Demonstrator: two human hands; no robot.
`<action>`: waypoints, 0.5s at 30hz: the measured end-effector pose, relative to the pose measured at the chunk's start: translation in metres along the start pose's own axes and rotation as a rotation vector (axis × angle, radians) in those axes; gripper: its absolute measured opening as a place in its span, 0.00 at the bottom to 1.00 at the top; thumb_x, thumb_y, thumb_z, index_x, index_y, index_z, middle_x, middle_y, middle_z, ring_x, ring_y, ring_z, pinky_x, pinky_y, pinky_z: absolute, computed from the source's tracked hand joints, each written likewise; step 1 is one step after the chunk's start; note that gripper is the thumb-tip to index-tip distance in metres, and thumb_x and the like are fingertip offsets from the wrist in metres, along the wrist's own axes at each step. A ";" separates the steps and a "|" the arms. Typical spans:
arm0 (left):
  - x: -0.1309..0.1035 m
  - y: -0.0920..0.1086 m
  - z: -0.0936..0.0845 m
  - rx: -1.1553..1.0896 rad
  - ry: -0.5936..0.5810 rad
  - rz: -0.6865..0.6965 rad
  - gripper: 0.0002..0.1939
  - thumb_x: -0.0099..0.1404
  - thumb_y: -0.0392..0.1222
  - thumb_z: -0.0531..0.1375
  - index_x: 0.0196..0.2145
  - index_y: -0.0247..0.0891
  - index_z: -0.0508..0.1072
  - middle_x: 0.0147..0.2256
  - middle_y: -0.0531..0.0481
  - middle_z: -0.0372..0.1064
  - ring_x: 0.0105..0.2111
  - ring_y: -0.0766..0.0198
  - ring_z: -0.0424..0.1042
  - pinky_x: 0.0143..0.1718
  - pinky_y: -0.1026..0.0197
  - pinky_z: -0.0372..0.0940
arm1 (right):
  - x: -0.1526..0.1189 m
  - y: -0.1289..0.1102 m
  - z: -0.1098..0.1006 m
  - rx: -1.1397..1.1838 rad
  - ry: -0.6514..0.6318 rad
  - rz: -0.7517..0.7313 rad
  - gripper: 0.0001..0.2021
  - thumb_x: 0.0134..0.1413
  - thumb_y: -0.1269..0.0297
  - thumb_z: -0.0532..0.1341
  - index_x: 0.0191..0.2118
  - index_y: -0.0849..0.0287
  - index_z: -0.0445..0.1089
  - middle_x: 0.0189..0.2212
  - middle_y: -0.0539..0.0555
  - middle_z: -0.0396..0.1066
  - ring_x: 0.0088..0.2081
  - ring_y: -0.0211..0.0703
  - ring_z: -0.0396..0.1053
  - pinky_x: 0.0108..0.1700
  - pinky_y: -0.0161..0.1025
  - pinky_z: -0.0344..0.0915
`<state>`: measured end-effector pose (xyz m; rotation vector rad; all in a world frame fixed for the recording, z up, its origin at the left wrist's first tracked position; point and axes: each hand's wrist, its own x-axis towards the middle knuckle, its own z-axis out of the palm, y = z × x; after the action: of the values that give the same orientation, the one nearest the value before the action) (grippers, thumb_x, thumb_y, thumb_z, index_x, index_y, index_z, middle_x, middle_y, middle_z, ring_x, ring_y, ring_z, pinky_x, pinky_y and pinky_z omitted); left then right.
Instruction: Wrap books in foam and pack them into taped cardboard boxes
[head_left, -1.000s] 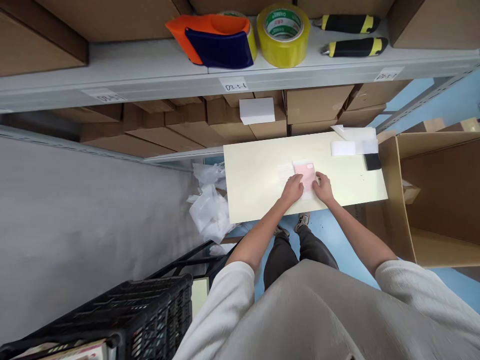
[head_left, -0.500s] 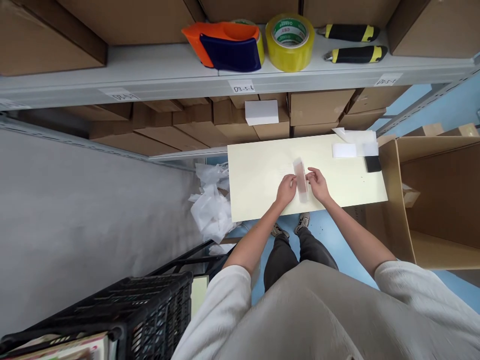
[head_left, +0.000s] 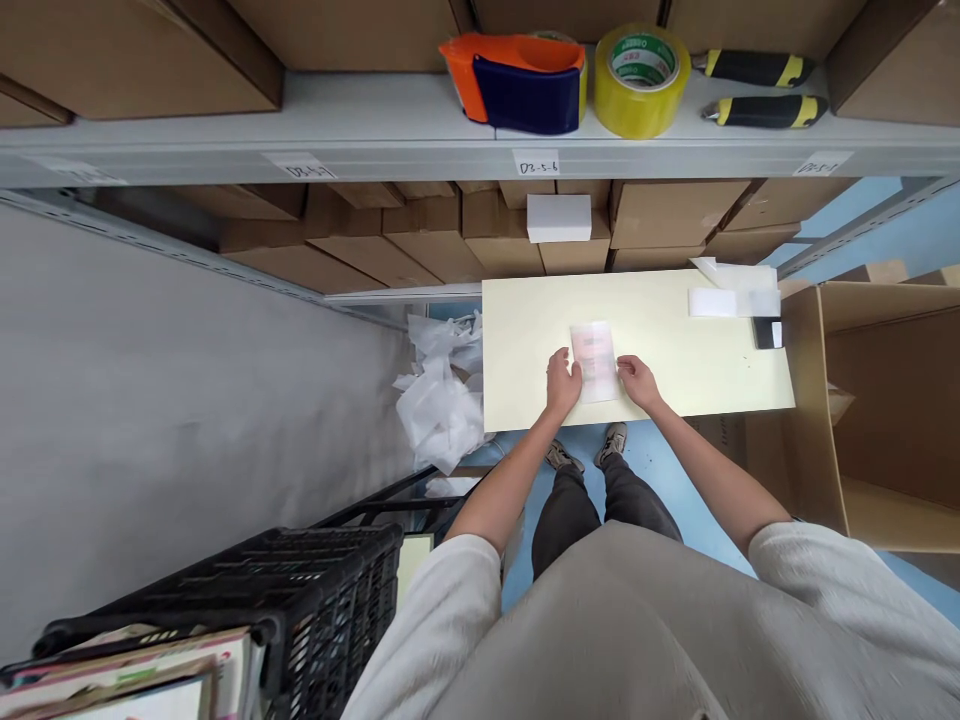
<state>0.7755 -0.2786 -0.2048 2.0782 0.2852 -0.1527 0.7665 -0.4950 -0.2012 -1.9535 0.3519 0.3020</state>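
A flat, pale pink and white rectangular packet (head_left: 594, 362) with blurred print lies between my hands on the cream board (head_left: 525, 330). My left hand (head_left: 562, 384) is at the packet's left edge, its thumb beside that edge and its fingers apart. At the right edge, my right hand (head_left: 637, 381) has loosely bent fingers with their tips close to the packet. Whether those tips touch it is hard to tell. What the print says is too small to read.
White paper pieces (head_left: 712, 302) and a small black item (head_left: 766, 333) rest at the board's right end. A large open carton (head_left: 806, 420) stands right; a black crate (head_left: 330, 600) sits lower left. Above, a shelf holds a tape dispenser (head_left: 525, 95), a tape roll (head_left: 643, 82) and two cutters (head_left: 765, 111).
The packet, narrow and tilted on edge between my hands before, now shows its broad printed face flat. My left hand has loosened from its pinch. The whole view has shifted slightly.
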 end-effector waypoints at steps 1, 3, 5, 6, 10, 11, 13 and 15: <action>-0.004 -0.002 0.001 0.005 -0.025 0.010 0.21 0.74 0.36 0.58 0.63 0.39 0.69 0.61 0.35 0.72 0.55 0.50 0.77 0.63 0.43 0.70 | -0.001 0.001 0.002 -0.007 -0.003 0.005 0.15 0.57 0.59 0.61 0.49 0.53 0.76 0.50 0.58 0.82 0.54 0.54 0.79 0.64 0.55 0.72; -0.012 -0.006 0.004 0.016 -0.080 0.046 0.22 0.72 0.35 0.58 0.63 0.40 0.69 0.60 0.36 0.72 0.56 0.49 0.76 0.64 0.43 0.69 | -0.002 0.001 0.006 -0.013 -0.006 0.005 0.15 0.56 0.61 0.61 0.49 0.53 0.76 0.51 0.58 0.82 0.53 0.54 0.79 0.64 0.55 0.73; -0.017 -0.010 0.005 0.031 -0.111 0.095 0.24 0.71 0.33 0.58 0.63 0.40 0.70 0.61 0.36 0.72 0.61 0.48 0.73 0.67 0.42 0.67 | -0.002 0.000 0.011 -0.011 -0.010 0.000 0.15 0.56 0.61 0.62 0.49 0.53 0.76 0.50 0.57 0.82 0.53 0.53 0.79 0.64 0.54 0.73; -0.018 -0.011 0.004 0.039 -0.112 0.117 0.24 0.70 0.33 0.58 0.62 0.40 0.70 0.62 0.37 0.71 0.63 0.47 0.71 0.69 0.41 0.65 | -0.002 -0.001 0.014 -0.006 -0.016 -0.004 0.15 0.56 0.61 0.62 0.49 0.53 0.76 0.51 0.57 0.82 0.53 0.53 0.79 0.64 0.54 0.73; -0.013 -0.018 -0.007 0.062 -0.076 0.148 0.24 0.68 0.31 0.58 0.61 0.40 0.70 0.64 0.36 0.69 0.68 0.46 0.66 0.72 0.39 0.61 | 0.002 -0.010 0.034 0.023 -0.053 -0.019 0.16 0.55 0.60 0.63 0.50 0.53 0.77 0.51 0.57 0.82 0.54 0.53 0.79 0.64 0.54 0.73; -0.009 -0.021 -0.012 0.062 -0.071 0.150 0.24 0.68 0.31 0.58 0.61 0.40 0.70 0.64 0.36 0.69 0.69 0.46 0.65 0.72 0.39 0.61 | 0.005 -0.013 0.040 0.032 -0.058 -0.022 0.17 0.55 0.60 0.63 0.50 0.53 0.77 0.51 0.57 0.82 0.54 0.53 0.79 0.64 0.54 0.73; -0.002 -0.026 -0.023 0.056 -0.057 0.156 0.24 0.68 0.31 0.57 0.61 0.39 0.70 0.63 0.35 0.68 0.69 0.46 0.65 0.73 0.40 0.61 | 0.010 -0.019 0.055 0.052 -0.069 -0.031 0.17 0.54 0.60 0.63 0.50 0.53 0.77 0.50 0.57 0.82 0.54 0.53 0.79 0.64 0.54 0.73; 0.005 -0.033 -0.036 0.042 -0.033 0.156 0.25 0.68 0.31 0.57 0.62 0.39 0.69 0.63 0.35 0.68 0.69 0.47 0.64 0.73 0.41 0.61 | 0.017 -0.026 0.070 0.074 -0.085 -0.041 0.17 0.53 0.59 0.63 0.50 0.53 0.77 0.49 0.57 0.82 0.53 0.53 0.79 0.64 0.55 0.73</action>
<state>0.7716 -0.2309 -0.2158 2.1279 0.0998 -0.0994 0.7886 -0.4224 -0.2129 -1.8669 0.2636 0.3400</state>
